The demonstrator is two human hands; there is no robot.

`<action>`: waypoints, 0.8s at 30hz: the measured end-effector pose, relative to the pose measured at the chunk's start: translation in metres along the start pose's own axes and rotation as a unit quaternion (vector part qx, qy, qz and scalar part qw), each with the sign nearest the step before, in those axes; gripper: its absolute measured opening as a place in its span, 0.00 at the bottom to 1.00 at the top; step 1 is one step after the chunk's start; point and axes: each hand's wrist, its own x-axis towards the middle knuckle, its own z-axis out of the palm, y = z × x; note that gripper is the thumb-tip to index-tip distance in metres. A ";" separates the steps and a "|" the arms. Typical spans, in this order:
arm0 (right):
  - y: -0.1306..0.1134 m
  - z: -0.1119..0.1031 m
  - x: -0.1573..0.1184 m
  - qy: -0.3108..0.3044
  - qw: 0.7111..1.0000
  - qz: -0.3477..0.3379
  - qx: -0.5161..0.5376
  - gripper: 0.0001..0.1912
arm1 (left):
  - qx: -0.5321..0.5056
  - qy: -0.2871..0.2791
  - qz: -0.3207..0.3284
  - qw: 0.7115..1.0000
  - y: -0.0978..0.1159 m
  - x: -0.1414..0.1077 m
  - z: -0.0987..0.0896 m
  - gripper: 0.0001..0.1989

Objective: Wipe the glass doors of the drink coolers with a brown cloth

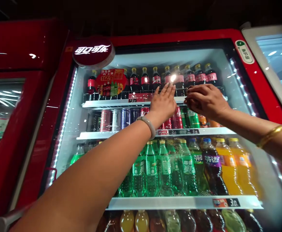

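One straight-fingered, seemingly empty left hand (164, 100) and a half-curled right hand (206, 100), whose hold I cannot tell, are at the closed glass cooler door (141, 58) before Coca-Cola bottles (145, 79), and what is done or left is unclear.

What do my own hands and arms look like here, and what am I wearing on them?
Your left hand is ungloved, with a smooth, rounded grey bangle around the wrist. Your right hand is ungloved too, and a shiny gold-coloured bangle sits on that arm. No sleeve shows on either side.
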 end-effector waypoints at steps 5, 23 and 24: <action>-0.038 0.017 0.067 0.034 0.964 0.247 -0.089 0.16 | 0.006 -0.008 -0.032 0.999 -0.025 -0.010 -0.008 0.33; -0.179 0.054 0.138 0.043 0.998 -0.006 0.038 0.13 | 0.028 0.018 -0.046 0.998 -0.181 -0.102 -0.038 0.31; -0.190 0.052 0.133 0.023 0.995 -0.069 0.061 0.12 | 0.032 0.018 -0.038 0.999 -0.191 -0.111 -0.040 0.31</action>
